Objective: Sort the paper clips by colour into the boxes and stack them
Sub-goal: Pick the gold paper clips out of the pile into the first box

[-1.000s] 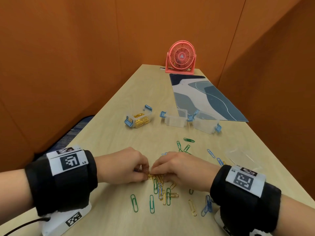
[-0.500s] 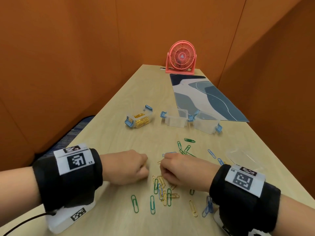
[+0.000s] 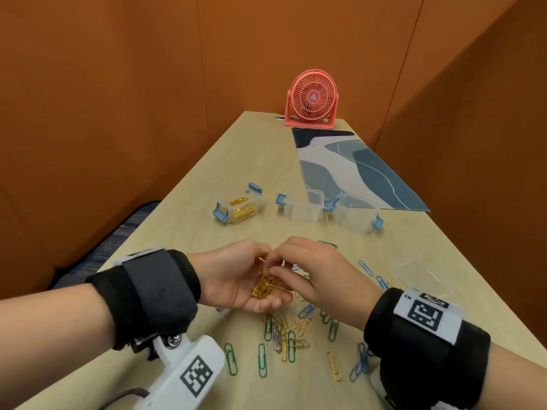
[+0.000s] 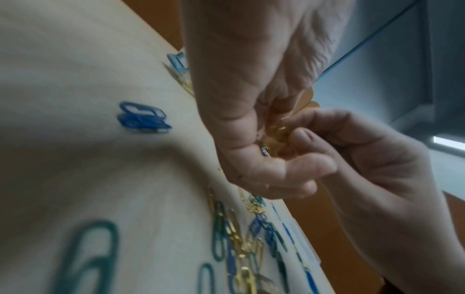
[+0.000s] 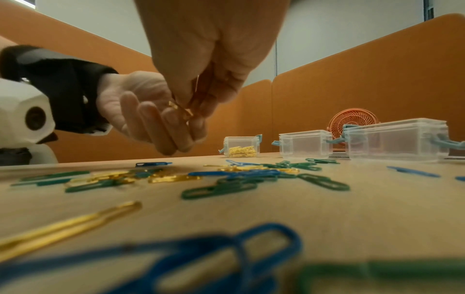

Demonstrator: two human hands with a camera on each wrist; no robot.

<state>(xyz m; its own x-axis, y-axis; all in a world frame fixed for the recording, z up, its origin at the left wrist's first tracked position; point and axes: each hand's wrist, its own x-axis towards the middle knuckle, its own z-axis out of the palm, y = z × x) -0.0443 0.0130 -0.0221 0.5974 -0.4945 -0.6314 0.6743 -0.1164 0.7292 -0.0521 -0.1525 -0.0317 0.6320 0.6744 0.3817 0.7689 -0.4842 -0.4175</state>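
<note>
**Gold clips gathered in a cupped palm**

Head view: the left hand (image 3: 236, 276) was turned palm-up above the wooden table (image 3: 183, 238), its fingers loosely curved into a cup that carried a small heap of gold paper clips (image 3: 264, 288). The right hand (image 3: 313, 273) reached across from the other side, thumb and fingertips drawn narrow over that heap and touching it. Under and in front of both hands lay a loose scatter of green, blue and gold clips (image 3: 284, 335). Farther back stood three clear boxes with blue latches: the left box (image 3: 238, 208) held gold clips, the middle box (image 3: 303, 207) and the right box (image 3: 355, 213) looked empty. A clear lid (image 3: 420, 273) lay near the right wrist. A patterned blue mat (image 3: 349, 170) and a pink desk fan (image 3: 312, 99) sat at the far end.

Left wrist view: blurred, yet the right hand's fingertips (image 4: 305, 137) were seen pinching gold clips (image 4: 279, 127) against the left palm (image 4: 251, 99); mixed clips (image 4: 239, 238) lay on the table below.

Right wrist view: the right hand's fingers (image 5: 201, 79) were pinched on a gold clip (image 5: 182, 109) just above the left hand's outstretched fingers (image 5: 151, 123). The gold-filled box (image 5: 241, 147) stood beyond the scatter, with the two other boxes to its right.
</note>
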